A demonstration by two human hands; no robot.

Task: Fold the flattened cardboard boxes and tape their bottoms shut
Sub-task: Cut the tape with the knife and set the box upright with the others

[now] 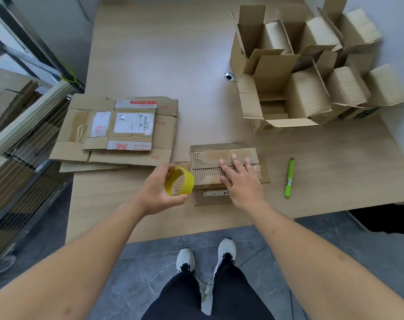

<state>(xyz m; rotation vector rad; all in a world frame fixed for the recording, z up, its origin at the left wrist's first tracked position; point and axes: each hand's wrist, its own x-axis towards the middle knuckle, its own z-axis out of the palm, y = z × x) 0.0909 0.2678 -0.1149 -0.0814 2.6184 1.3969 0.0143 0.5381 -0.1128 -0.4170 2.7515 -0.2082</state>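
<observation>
Yellow tape roll (179, 181) is gripped in the left hand (159, 192), fingers and thumb curled round the rim, held just off the box's 9 o'clock side. Right hand (240, 179) lies flat, fingers straight, pressing the flaps of a small cardboard box (221, 158) that sits bottom-up on the table (150, 54) near the front edge. Flap faces look torn, corrugation exposed. Old tape residue shows on the far flap.

Flat stack of unfolded boxes (117, 130) sits at 10 o'clock from the hands. Cluster of already-folded boxes (311, 72) at 1 o'clock, well apart. Green cutter (289, 177) lies on the table at 3 o'clock, near the right hand but not touching.

Judgement: bottom flaps closed, tape not yet laid.

Risks:
- No free tape end visible on the roll. Picking it loose probably needs the right hand, and lifting it lets the flaps spring up.
- Stripped liner gives poor adhesion, so tape may peel off the fluting.
- Box is light and near the table edge. Pulling tape sideways with only one palm on top could drag or tip it.
- Cutter is out of the left hand's reach, so cutting means letting go of something.
</observation>
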